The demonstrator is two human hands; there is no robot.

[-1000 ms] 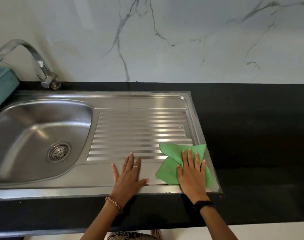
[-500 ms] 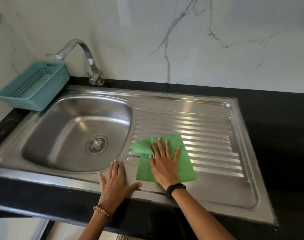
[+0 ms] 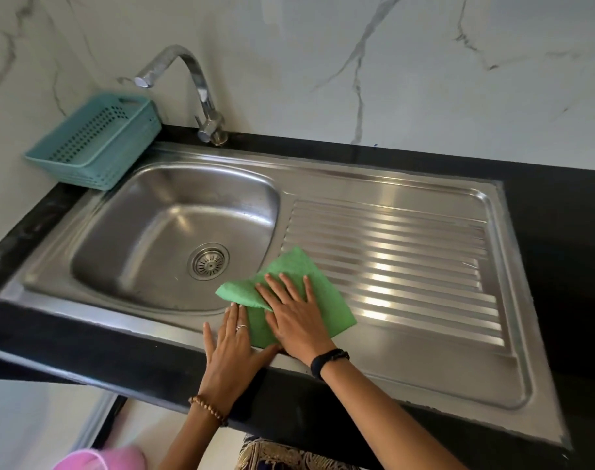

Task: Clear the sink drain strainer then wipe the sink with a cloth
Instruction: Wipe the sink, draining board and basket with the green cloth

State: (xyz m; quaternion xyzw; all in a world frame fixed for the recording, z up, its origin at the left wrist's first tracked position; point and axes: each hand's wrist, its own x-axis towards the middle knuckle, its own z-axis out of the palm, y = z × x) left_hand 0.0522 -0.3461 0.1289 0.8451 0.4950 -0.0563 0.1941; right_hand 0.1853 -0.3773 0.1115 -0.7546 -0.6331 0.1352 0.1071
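Since 0.5 s ago: green cloth [image 3: 298, 293] w/ right hand [image 3: 296, 317] shifted left along drainboard, now at the basin's near-right corner; left corner of cloth folded over, overhangs basin edge. Right hand flat, fingers spread, palm pressing cloth down, not gripping. Left hand [image 3: 233, 344] flat on the front rim of sink [image 3: 425, 378], fingers extended, holding nothing; its fingertips touch cloth's near-left edge, thumb lies under right hand's heel. Ring on left hand, bead bracelet on left wrist; black band on right wrist. Drain strainer [image 3: 208, 261] seated in basin floor, looks clear of debris, apart from cloth. Faucet [image 3: 201, 93] behind basin, spout over back-left. Teal basket [image 3: 96, 140] on black counter [image 3: 560, 232], left of faucet, touching the marble wall [image 3: 391, 62].
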